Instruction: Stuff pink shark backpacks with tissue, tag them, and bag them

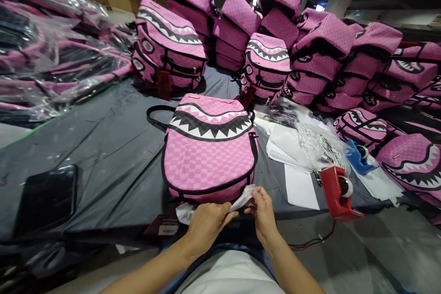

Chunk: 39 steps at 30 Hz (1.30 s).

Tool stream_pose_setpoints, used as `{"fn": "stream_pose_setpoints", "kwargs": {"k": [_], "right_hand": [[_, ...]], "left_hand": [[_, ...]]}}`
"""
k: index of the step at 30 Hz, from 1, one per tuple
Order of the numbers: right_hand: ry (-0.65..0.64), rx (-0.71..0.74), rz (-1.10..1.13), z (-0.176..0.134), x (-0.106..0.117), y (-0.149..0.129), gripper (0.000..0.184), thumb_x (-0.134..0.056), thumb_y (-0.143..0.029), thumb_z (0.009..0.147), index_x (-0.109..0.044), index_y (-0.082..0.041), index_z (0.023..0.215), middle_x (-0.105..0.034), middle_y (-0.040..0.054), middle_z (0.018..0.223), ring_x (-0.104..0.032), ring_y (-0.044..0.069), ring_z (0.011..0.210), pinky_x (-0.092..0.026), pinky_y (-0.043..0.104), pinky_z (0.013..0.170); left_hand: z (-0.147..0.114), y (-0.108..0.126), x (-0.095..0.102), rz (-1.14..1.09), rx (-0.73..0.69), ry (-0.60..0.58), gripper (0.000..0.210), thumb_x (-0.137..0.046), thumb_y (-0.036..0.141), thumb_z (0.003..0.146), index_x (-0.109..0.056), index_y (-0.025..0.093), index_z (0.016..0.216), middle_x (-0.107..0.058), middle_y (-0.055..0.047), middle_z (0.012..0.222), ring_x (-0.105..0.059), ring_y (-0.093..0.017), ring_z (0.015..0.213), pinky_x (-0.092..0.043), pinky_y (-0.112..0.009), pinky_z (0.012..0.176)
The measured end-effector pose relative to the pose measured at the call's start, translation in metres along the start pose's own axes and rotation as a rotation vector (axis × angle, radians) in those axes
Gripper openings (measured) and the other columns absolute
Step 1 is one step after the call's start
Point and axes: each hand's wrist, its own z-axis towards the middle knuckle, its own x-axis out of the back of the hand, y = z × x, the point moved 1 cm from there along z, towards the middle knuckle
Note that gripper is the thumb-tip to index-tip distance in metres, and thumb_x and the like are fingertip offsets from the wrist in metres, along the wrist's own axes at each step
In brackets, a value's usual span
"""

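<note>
A pink checkered backpack [210, 161] with a black-and-white shark-tooth band lies in front of me on the dark cloth, its black handle loop out to the left. Just below its near edge, my left hand [210, 223] is closed round a strip of white tissue paper [243, 198], part of which sticks out left of the hand. My right hand [262, 206] pinches the other end of this paper near the bag's lower right corner. A dark red tag [165, 226] with a white label lies by the table edge, left of my left hand.
Stacked pink backpacks [237, 18] line the back. Plastic-wrapped bags [62, 59] fill the left, above a black tablet-like device [48, 195]. At right are white papers [301, 186], a red tape dispenser [339, 195] and a blue tape dispenser [360, 158].
</note>
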Motion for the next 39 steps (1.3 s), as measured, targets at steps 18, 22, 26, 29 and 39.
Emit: {"fn": "stream_pose_setpoints", "kwargs": {"k": [18,22,26,29,39], "right_hand": [[0.168,0.103,0.019,0.025,-0.019,0.042,0.049,-0.056,-0.070,0.083,-0.048,-0.022,0.085,-0.050,-0.0050,0.067,-0.045,0.010,0.055,-0.037,0.021,0.049],[0.245,0.334,-0.490,0.040,-0.014,0.058,0.037,-0.034,-0.054,0.099,-0.052,-0.022,0.092,-0.058,0.0009,0.074,-0.057,0.017,0.066,-0.045,0.028,0.063],[0.241,0.596,-0.874,0.044,0.019,0.036,0.033,-0.034,-0.044,0.104,-0.057,-0.021,0.100,-0.066,0.0060,0.081,-0.062,0.021,0.068,-0.045,0.030,0.061],[0.099,0.988,-0.940,0.037,0.034,0.001,0.028,-0.036,-0.035,0.106,-0.060,-0.019,0.106,-0.068,0.0096,0.090,-0.065,0.021,0.084,-0.050,0.033,0.076],[-0.812,1.397,-1.266,0.050,0.011,-0.036,0.042,-0.040,-0.047,0.107,-0.063,-0.019,0.085,-0.064,0.0008,0.072,-0.055,0.015,0.071,-0.037,0.031,0.079]], "left_hand": [[-0.005,-0.014,-0.024,0.037,-0.210,0.250,0.027,-0.054,0.033,0.099,-0.070,0.022,0.080,-0.068,0.002,0.055,-0.063,-0.015,0.045,-0.030,-0.025,0.048],[-0.003,-0.016,-0.025,0.035,-0.203,0.274,0.028,-0.058,0.036,0.097,-0.067,0.021,0.075,-0.066,0.002,0.053,-0.060,-0.014,0.044,-0.029,-0.025,0.047],[-0.001,-0.014,-0.022,0.003,-0.238,0.387,0.032,-0.057,0.036,0.098,-0.065,0.021,0.072,-0.063,0.004,0.050,-0.058,-0.012,0.041,-0.028,-0.025,0.046],[0.001,-0.006,-0.018,-0.021,-0.302,0.488,0.039,-0.048,0.037,0.103,-0.064,0.020,0.072,-0.060,0.004,0.049,-0.056,-0.012,0.039,-0.028,-0.027,0.045],[-0.037,-0.070,0.001,0.071,-0.516,0.748,0.026,-0.049,0.012,0.101,-0.067,0.023,0.115,-0.078,-0.002,0.092,-0.067,-0.017,0.084,-0.049,-0.033,0.083]]}}
